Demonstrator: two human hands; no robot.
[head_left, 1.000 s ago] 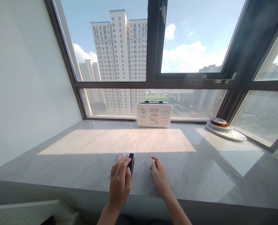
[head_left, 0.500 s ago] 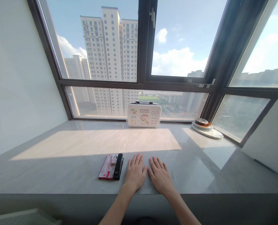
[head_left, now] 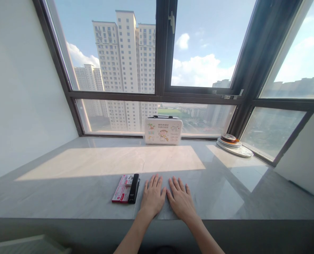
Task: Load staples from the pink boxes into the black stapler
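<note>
My left hand [head_left: 152, 197] lies flat, palm down, on the pale marble windowsill [head_left: 80, 197], holding nothing. Beside it, my right hand [head_left: 181, 199] rests the same way, fingers stretched forward; the two thumbs come close to each other. A black stapler [head_left: 133, 188] lies just left of my left hand without touching it. Against the stapler's left side are red-and-white boxes [head_left: 121, 189] with printed labels, a small one set above a larger one.
A white carry case [head_left: 163, 131] with cartoon prints and a black handle stands upright against the window. A stack of round plates or lids [head_left: 231, 143] sits in the right corner. The sill's front edge [head_left: 80, 218] runs below my wrists.
The camera view has shifted very slightly. Both hands stay flat in the same place, and the stapler and boxes have not moved.
</note>
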